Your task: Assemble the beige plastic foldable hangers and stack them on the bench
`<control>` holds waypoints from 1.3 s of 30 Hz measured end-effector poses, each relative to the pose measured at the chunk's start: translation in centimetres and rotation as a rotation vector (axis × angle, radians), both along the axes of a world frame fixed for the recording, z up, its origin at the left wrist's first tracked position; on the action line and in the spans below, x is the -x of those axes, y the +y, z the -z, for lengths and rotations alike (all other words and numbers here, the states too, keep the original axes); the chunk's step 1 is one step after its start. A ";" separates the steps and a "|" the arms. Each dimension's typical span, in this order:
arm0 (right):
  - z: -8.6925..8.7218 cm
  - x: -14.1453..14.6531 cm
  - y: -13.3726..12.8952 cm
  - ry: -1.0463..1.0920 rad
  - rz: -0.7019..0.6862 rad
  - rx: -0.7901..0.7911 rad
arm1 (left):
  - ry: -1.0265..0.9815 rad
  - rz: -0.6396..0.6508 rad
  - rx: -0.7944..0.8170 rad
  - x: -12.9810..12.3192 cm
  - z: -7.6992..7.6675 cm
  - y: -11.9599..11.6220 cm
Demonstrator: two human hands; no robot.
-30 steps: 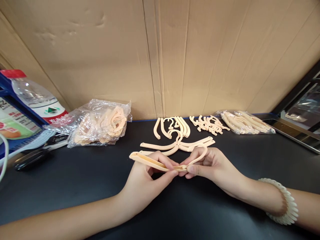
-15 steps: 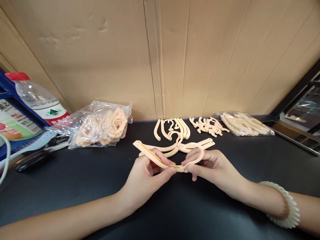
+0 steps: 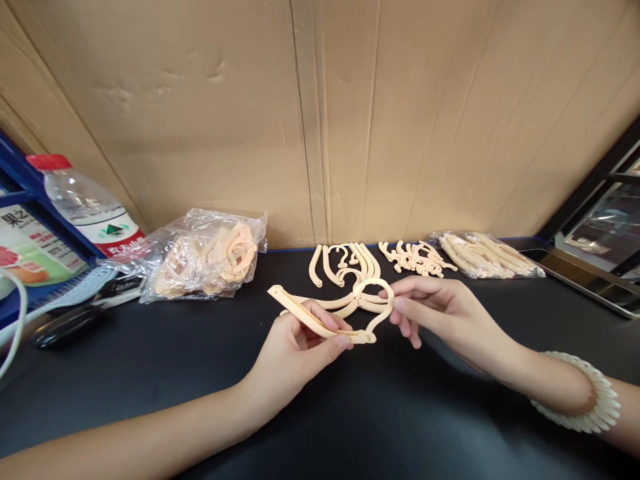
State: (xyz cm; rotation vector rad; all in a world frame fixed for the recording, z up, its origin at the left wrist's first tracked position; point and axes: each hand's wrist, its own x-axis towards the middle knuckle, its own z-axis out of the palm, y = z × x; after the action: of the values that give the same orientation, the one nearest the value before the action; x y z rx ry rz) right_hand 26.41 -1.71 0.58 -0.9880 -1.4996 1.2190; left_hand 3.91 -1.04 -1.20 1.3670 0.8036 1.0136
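Note:
My left hand (image 3: 295,353) is closed around a peach-coloured plastic hanger arm (image 3: 300,313), pinching it between thumb and fingers near its lower end. A curved hanger hook (image 3: 376,283) joins that end and loops upward. At the loop's right side, my right hand (image 3: 435,310) pinches the hook between thumb and forefinger, its other fingers loosely curled. Just behind the hands, more hanger pieces (image 3: 345,307) lie joined on the black table, partly hidden by the held parts.
Loose hanger arms (image 3: 367,260) and a heap of small hooks (image 3: 417,257) lie toward the cardboard wall (image 3: 400,120). Clear bags of parts stand left (image 3: 210,257) and right (image 3: 487,253). A bottle (image 3: 85,207), a brush (image 3: 80,290) and a black-framed rack (image 3: 595,233) flank the table (image 3: 300,427).
My right hand has moved from the joint up and right along the hook's loop. The hook has swung more upright. My left hand keeps its hold on the arm.

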 end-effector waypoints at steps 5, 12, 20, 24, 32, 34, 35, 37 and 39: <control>-0.2 0.7 -0.8 0.016 -0.170 -0.057 | 0.023 0.098 0.020 0.0 0.0 -0.1; -0.8 0.4 -0.5 -0.049 -0.098 -0.149 | -0.023 0.076 0.034 -0.1 0.0 0.0; -1.6 -3.4 6.6 -0.770 0.104 -0.581 | -0.034 0.053 0.052 0.0 -0.2 -0.1; -1.1 -4.2 9.7 -1.064 -0.138 -0.826 | -0.070 0.063 0.069 -0.1 -0.3 -0.1; -0.6 -4.0 10.9 -1.198 -0.247 -0.900 | -0.084 0.074 0.072 -0.1 -0.2 0.1; -0.6 -3.9 10.9 -1.221 -0.244 -0.911 | -0.083 0.071 0.073 -0.1 -0.2 0.1; -0.7 -3.9 10.9 -1.228 -0.244 -0.909 | -0.082 0.071 0.074 -0.2 -0.3 0.1; -0.8 -3.9 10.9 -1.243 -0.250 -0.884 | -0.080 0.072 0.075 -0.2 -0.3 0.1; -0.8 -4.0 10.9 -1.250 -0.250 -0.854 | -0.078 0.073 0.076 -0.2 -0.3 0.1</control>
State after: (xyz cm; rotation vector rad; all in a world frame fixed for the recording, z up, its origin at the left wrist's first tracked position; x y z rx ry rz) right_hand 30.39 9.20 1.43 -0.9550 -2.7989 -0.1585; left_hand 4.11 -0.97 -0.87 1.2754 0.7226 0.9644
